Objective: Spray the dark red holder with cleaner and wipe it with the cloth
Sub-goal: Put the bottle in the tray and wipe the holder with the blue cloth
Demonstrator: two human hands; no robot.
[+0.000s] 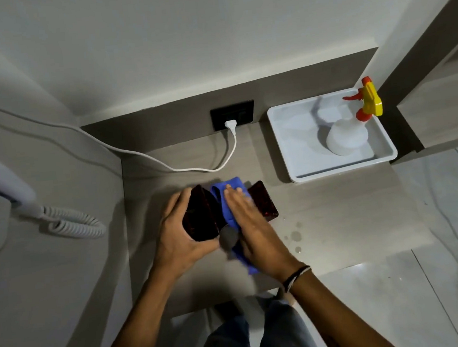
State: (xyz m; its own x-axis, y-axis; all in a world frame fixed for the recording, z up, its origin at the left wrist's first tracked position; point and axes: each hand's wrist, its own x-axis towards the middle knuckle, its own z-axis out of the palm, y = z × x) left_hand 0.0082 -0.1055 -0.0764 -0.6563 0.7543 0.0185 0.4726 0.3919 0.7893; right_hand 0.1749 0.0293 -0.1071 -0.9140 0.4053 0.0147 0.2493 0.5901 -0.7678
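Dark red holder [201,218] between both hands, under cloth [226,198].

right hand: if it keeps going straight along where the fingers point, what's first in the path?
The right hand lies flat on the blue cloth, fingers aimed up and slightly left. Past the fingertips comes the cloth's far edge, then bare counter, then probably the white cable. Depth is unclear.

view: single head cam, wide-angle
facing: forward and steeply down at surface [324,214]
range: close, both forearms in frame
overlap: none, one view only
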